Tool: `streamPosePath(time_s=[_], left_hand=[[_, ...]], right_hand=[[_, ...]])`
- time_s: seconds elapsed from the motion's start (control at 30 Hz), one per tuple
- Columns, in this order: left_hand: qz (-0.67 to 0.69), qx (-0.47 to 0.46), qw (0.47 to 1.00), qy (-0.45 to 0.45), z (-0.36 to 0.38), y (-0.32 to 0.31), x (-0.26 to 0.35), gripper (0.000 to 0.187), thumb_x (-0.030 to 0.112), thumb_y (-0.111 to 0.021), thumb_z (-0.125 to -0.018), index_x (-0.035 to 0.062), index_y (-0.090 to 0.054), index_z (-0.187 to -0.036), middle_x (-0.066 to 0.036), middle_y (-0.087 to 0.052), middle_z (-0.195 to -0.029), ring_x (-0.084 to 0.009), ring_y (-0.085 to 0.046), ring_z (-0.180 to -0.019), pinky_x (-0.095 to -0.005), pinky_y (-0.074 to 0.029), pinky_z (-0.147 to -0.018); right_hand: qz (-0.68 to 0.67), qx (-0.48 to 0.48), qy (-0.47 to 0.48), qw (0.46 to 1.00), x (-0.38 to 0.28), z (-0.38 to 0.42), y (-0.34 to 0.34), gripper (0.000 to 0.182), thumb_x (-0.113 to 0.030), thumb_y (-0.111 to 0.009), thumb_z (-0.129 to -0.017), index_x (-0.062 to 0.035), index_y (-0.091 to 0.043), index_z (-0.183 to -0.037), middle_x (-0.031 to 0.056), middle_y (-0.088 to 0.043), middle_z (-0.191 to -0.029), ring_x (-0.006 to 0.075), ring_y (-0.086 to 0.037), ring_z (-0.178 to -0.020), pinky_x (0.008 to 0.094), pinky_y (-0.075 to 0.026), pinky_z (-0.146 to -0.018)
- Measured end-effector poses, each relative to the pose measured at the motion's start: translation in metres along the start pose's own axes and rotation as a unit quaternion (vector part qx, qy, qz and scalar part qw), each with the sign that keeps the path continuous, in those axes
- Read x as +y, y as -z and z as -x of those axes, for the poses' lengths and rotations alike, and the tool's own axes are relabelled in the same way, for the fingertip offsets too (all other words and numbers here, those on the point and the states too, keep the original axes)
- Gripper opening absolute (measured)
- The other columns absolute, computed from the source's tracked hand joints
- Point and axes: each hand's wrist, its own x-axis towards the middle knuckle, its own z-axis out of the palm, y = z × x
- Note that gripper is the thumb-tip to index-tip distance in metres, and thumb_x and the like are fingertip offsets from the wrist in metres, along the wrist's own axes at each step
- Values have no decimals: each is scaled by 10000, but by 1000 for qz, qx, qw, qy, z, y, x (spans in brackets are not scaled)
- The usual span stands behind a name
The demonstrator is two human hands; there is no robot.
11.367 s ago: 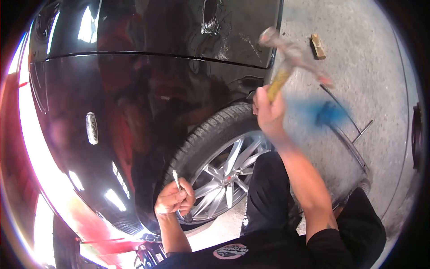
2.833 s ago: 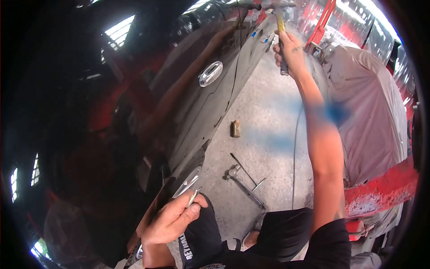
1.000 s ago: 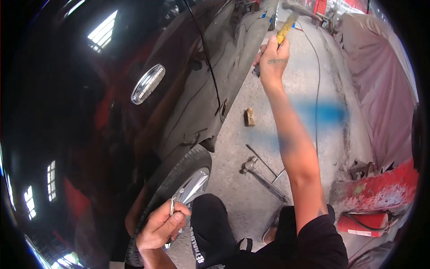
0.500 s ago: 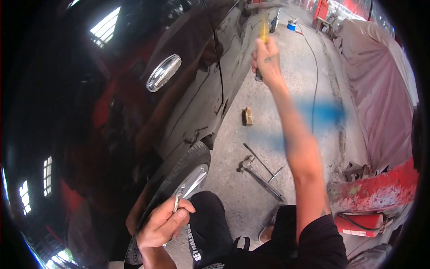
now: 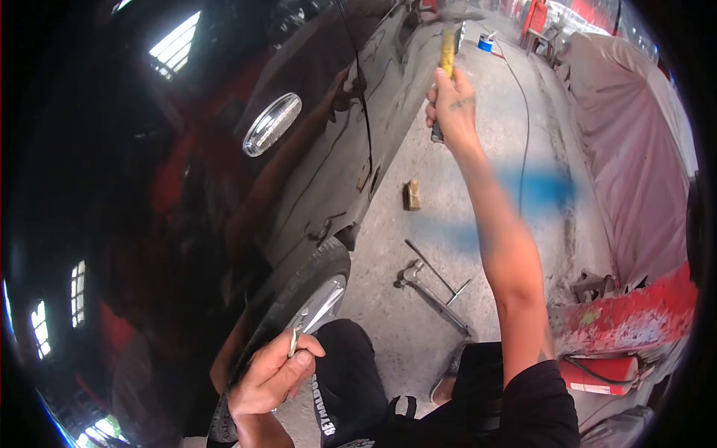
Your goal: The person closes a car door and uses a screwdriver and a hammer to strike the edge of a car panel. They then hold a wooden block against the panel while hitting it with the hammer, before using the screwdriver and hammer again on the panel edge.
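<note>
Alongside the glossy black car (image 5: 172,224), whose curved paint mirrors barred windows and red shapes, the left hand (image 5: 272,373) pinches a slim, pale metal tool (image 5: 293,343) between thumb and bent fingers; its lower part is hidden in the grip. Farther up, the right hand (image 5: 453,108) closes round the yellow and black handle of a hammer (image 5: 448,54), raised near the car's side. Blur obscures its head, so whether it touches the bodywork cannot be told.

A clear, ribbed oval lamp (image 5: 272,125) sits in the smooth panel. Below it, the left hand covers part of the ridged rubber tyre (image 5: 302,272) and the bright silver spokes (image 5: 323,305).

On the speckled grey concrete floor (image 5: 381,299) lie a rough wooden block (image 5: 412,195), a metal-shafted hammer (image 5: 437,300) and, just beside that, a thin T-shaped bar (image 5: 435,272). The right forearm crosses over the floor, and a hazy blue smudge veils part of both. To the right stand a wrinkled mauve cover (image 5: 624,149), a chipped red beam (image 5: 635,321) and a red cylinder (image 5: 601,375).
</note>
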Motion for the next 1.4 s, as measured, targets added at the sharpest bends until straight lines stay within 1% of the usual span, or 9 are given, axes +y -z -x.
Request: streamPosePath(time_s=[0.27, 0.37, 0.63, 0.73, 0.97, 1.03, 1.1, 1.3, 1.4], left_hand=[[6, 0, 999, -36, -2, 3, -7, 201, 123, -491, -1122, -22, -590, -1220, -2, -518, -738, -51, -432, -559, -232, -374, -525], [3, 18, 1000, -21, 0, 0, -5, 201, 129, -516, -1113, -27, -608, -1201, -5, -531, -732, -51, -437, -560, -230, -377, -527], [-13, 28, 1000, -1, -1, 2, 0, 212, 141, -556, -1096, -37, -637, -1178, -28, -583, -765, -54, -471, -576, -232, -385, -534], [-11, 29, 999, 18, 0, 2, 4, 210, 137, -564, -1091, -40, -640, -1176, -28, -577, -764, -69, -487, -617, -242, -400, -569], [-14, 31, 999, 13, 1, 0, 5, 203, 129, -573, -1084, -42, -650, -1162, -25, -555, -764, -99, -499, -699, -257, -417, -648], [-19, 32, 999, 7, 1, 0, 6, 200, 126, -574, -1081, -41, -651, -1160, -26, -553, -761, -98, -496, -693, -256, -416, -645], [-30, 35, 999, 21, 0, 1, 8, 194, 117, -580, -1074, -44, -657, -1151, -30, -559, -754, -99, -499, -689, -256, -418, -646], [-37, 39, 999, 0, 1, 2, 2, 190, 106, -571, -1073, -44, -658, -1150, -26, -562, -744, -99, -505, -679, -256, -418, -633], [-40, 39, 998, -6, -1, 0, 4, 193, 107, -566, -1076, -47, -655, -1151, -24, -560, -742, -103, -507, -672, -257, -418, -627]], right_hand=[[-71, 107, 129, 983, 14, -8, -21, 225, -247, -496, -1092, -25, -469, -1121, 52, -513, -703, 136, -491, -443, 329, -430, -382], [6, -41, -40, 998, 10, -2, 5, 222, -242, -498, -1093, -24, -458, -1084, 50, -507, -707, 139, -495, -431, 334, -426, -374], [-121, 180, 165, 962, 4, -5, -19, 215, -226, -495, -1088, -24, -426, -1104, 48, -483, -692, 162, -495, -458, 335, -447, -397], [-17, -31, -11, 999, 7, 0, -17, 206, -239, -512, -1082, -42, -462, -1115, 45, -503, -676, 158, -500, -446, 324, -434, -390], [-87, 139, 142, 976, 9, -4, -26, 213, -246, -492, -1088, -47, -453, -1152, 41, -491, -695, 141, -510, -476, 333, -458, -406], [-75, 113, 147, 980, 10, -4, -26, 205, -233, -489, -1084, -37, -463, -1138, 45, -494, -695, 150, -505, -470, 339, -464, -407], [42, -47, -13, 998, 1, -3, -13, 189, -220, -479, -1080, -35, -441, -1085, 47, -497, -694, 157, -498, -466, 346, -469, -410], [-59, 90, 95, 990, 0, -1, -18, 206, -242, -492, -1075, -44, -435, -1070, 58, -503, -692, 162, -499, -476, 355, -456, -405], [-17, -62, -15, 998, -3, -1, -17, 206, -240, -496, -1076, -44, -439, -1051, 60, -505, -685, 162, -499, -471, 351, -451, -396]])
